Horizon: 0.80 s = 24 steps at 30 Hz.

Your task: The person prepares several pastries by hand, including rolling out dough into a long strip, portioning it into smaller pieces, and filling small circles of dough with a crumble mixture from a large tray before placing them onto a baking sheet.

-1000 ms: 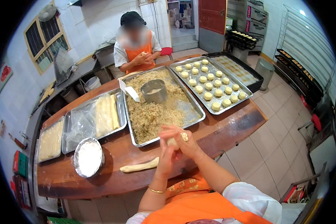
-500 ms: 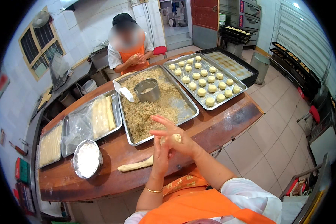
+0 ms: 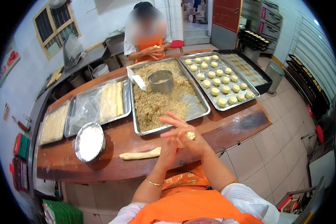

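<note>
My left hand (image 3: 169, 150) and my right hand (image 3: 194, 142) are cupped against each other over the table's near edge. Between them sits a small pale dough ball (image 3: 190, 135), mostly covered by my palms, with a bit showing by my right thumb. The fingers of my right hand reach out to the left. Beneath my hands a long dough rope (image 3: 140, 154) lies on the wood, its right end hidden behind my left hand. Just beyond is a metal tray (image 3: 152, 130) of crumbly tan filling (image 3: 147, 107), holding a metal ring (image 3: 162, 83) and a white scraper (image 3: 139, 82).
A bowl of flour (image 3: 89, 142) stands at the left. Trays of dough strips (image 3: 110, 100) (image 3: 55, 125) are behind it, one partly under plastic. Round dough pieces (image 3: 225, 89) fill a tray at the right. Across the wooden table (image 3: 227, 130) a co-worker (image 3: 149, 48) shapes dough.
The view has shifted, so the table sits further right and higher in the picture. My hands remain pressed together around the dough ball, the right one slightly turned. The co-worker's hands have moved a little.
</note>
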Each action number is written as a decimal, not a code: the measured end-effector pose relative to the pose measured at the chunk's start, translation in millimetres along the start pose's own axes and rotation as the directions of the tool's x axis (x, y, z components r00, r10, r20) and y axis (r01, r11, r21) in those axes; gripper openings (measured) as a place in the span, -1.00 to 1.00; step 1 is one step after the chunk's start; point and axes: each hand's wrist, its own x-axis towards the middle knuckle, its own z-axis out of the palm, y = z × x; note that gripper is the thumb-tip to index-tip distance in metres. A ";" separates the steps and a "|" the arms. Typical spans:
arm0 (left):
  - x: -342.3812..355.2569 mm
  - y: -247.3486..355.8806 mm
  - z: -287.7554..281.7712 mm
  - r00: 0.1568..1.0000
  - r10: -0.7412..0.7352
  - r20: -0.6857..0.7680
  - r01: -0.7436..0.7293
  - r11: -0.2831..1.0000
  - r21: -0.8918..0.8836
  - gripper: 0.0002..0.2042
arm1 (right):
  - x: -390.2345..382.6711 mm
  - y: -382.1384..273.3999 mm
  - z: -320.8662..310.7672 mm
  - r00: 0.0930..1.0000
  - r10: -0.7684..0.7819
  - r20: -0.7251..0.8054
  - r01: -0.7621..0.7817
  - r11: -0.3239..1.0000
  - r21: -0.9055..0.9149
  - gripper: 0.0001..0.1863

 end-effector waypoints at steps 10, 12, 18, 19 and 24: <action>1.8 -4.4 -0.1 0.989 0.149 -0.022 -0.150 0.988 -0.027 -0.45 | 3.3 7.0 8.4 0.992 0.025 -0.127 -0.028 0.999 -0.022 -0.33; -2.0 -8.8 -9.6 0.997 0.035 0.070 -0.027 0.993 -0.112 -0.47 | 2.7 12.1 4.6 0.999 0.037 -0.025 -0.038 0.999 -0.037 -0.33; 14.6 -16.7 10.0 0.872 0.447 -0.200 -0.399 0.886 0.238 -0.41 | -4.4 32.1 4.2 0.987 0.158 -0.028 -0.154 0.981 0.118 -0.33; 11.8 -12.3 10.3 0.904 0.385 -0.185 -0.352 0.917 0.187 -0.38 | -1.6 23.8 12.0 0.984 0.146 -0.101 -0.136 0.985 0.107 -0.33; 0.0 -2.6 -5.9 0.995 0.094 -0.016 -0.094 0.994 -0.059 -0.35 | 0.1 15.0 13.6 0.989 0.130 -0.066 -0.129 0.992 0.017 -0.31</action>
